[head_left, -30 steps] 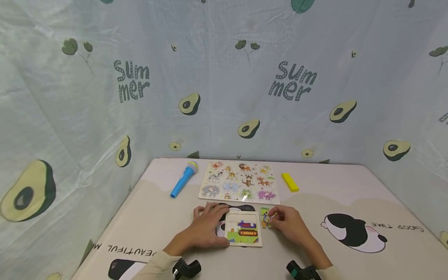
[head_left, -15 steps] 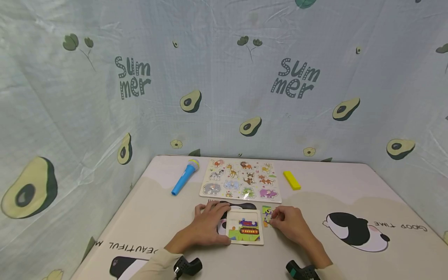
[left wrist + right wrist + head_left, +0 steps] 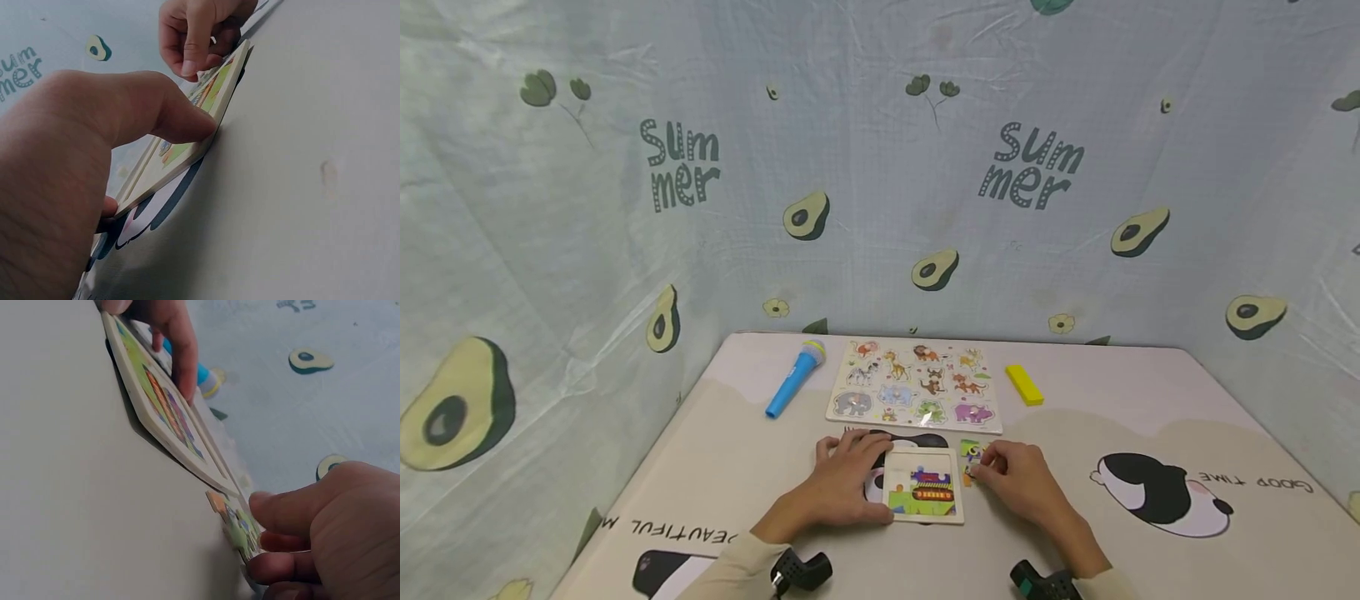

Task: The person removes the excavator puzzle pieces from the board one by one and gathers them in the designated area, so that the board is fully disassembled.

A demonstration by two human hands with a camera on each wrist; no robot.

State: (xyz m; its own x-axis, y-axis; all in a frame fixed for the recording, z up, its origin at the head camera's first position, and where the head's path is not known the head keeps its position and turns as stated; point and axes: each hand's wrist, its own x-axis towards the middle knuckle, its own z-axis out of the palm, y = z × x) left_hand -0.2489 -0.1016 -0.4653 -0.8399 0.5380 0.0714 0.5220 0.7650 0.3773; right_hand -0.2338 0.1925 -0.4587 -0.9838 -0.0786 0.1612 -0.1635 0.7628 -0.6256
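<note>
My left hand holds a small square wooden puzzle tray by its left side, thumb at the near corner and fingers at the far one. Inside the tray, joined jigsaw pieces show a purple and orange tracked vehicle over green; the upper part is bare wood. Just right of the tray lie more colourful puzzle pieces, green with orange. My right hand has thumb and curled fingers around their right edge, pinching a piece, partly hidden by the fingers. In the right wrist view, the pieces lie between thumb and fingertips.
Behind the tray lies a larger animal puzzle board. A blue toy microphone is at its left, a yellow block at its right. A printed cloth covers the table, and a hanging curtain closes off the back.
The right fingers have shifted slightly over the pieces beside the tray, which now show a little differently. The left hand and the tray stay in place; the head view has tilted a little.
</note>
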